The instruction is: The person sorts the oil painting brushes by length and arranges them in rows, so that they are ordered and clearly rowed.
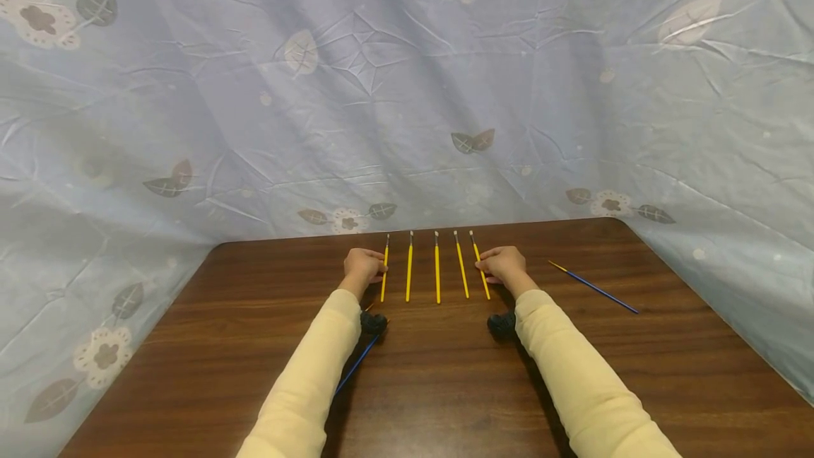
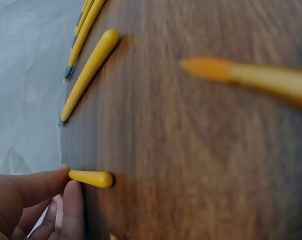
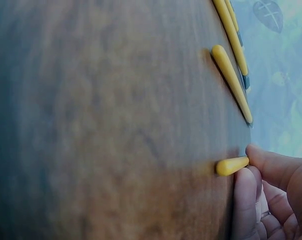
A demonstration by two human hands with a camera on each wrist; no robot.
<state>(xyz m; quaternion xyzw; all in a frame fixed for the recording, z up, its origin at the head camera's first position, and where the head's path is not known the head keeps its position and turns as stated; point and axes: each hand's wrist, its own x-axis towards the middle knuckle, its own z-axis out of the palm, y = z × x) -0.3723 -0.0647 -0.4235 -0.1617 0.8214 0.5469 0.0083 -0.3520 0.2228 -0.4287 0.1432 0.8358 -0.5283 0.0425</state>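
Observation:
Several yellow brushes stand side by side in a row near the table's back edge, bristle ends pointing away. My left hand [image 1: 364,266] pinches the leftmost yellow brush [image 1: 384,276] between thumb and fingers; the left wrist view shows the handle end [image 2: 93,178] sticking out past the fingertips. At the other end of the row, my right hand [image 1: 504,265] pinches the rightmost yellow brush [image 1: 481,273], its handle end [image 3: 231,166] showing in the right wrist view. Between them lie the middle brush [image 1: 437,271] and its neighbours, untouched.
A blue brush [image 1: 600,290] lies slanted on the brown table [image 1: 439,387], right of my right hand. Another blue brush [image 1: 358,365] is partly covered by my left sleeve and the dark wrist device. A flowered cloth [image 1: 407,90] hangs behind the table.

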